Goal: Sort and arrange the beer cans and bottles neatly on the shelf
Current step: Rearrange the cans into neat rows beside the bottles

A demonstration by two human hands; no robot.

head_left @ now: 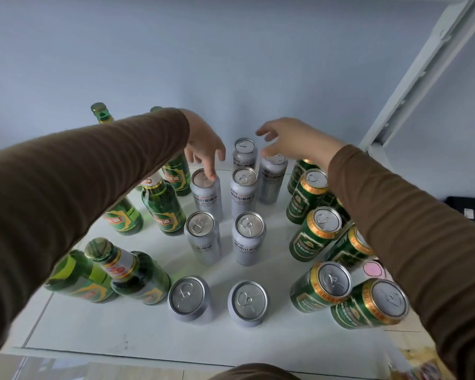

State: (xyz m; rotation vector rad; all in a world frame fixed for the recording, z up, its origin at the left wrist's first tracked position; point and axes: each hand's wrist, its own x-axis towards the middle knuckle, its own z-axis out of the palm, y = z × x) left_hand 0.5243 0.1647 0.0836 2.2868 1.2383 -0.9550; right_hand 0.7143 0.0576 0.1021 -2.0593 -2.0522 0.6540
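while the left grip (pixel 203 149) touches a silver can (pixel 206 196) top, relaxed, the right grip (pixel 291 141) hovers released.

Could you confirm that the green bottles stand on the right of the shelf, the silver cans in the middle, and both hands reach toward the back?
Not quite: the head view shows the green bottles on the left of the shelf; green cans stand on the right. The silver cans are in the middle, and the left hand and right hand reach back.
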